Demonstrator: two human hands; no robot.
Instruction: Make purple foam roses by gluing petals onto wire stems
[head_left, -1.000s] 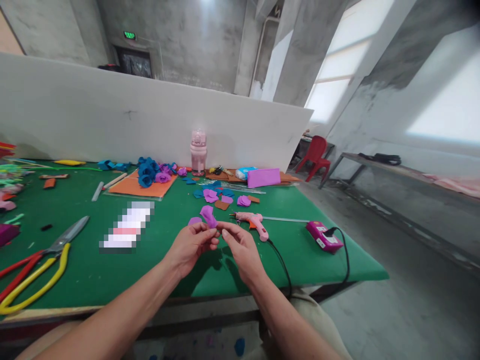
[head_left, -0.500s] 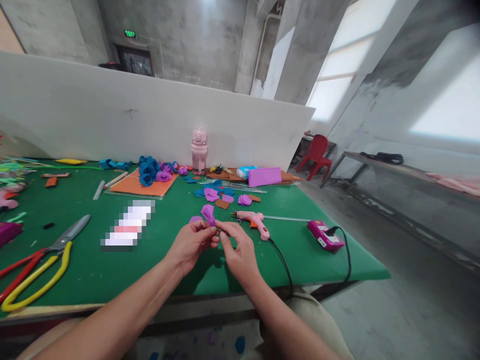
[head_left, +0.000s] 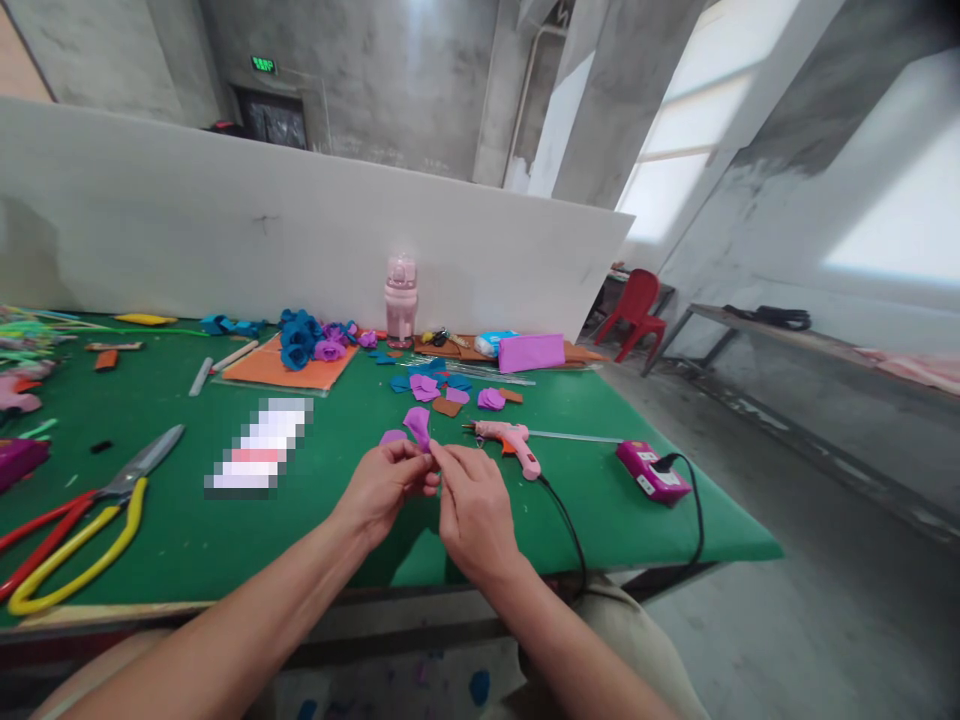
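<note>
Over the near middle of the table, my left hand [head_left: 386, 490] is closed in a pinch on the lower end of a purple paper flower [head_left: 418, 426]. Its cupped petals flare upward above my fingers. My right hand [head_left: 476, 505] meets it from the other side, fingers curled together and the index fingertip pressed at the flower's base. The fingers hide that base. Just behind my left hand lies a loose purple petal [head_left: 392, 437]. A pink glue gun [head_left: 511, 438] rests right of my hands, with a clear glue stick [head_left: 574, 437] out of its back.
Purple petals [head_left: 491, 399], blue petals [head_left: 450, 381] and brown pieces [head_left: 448, 407] lie beyond my hands. A pink bottle [head_left: 401, 305] stands before the white board [head_left: 450, 240]. Finished blue flowers [head_left: 298, 340] rest on orange sheets [head_left: 262, 372]. Large scissors [head_left: 124, 490] lie left; a purple power box [head_left: 651, 472] sits right.
My right hand has turned inward, its fingers closing and the index fingertip pressing onto the flower's base. My left hand keeps its pinch in nearly the same place.
</note>
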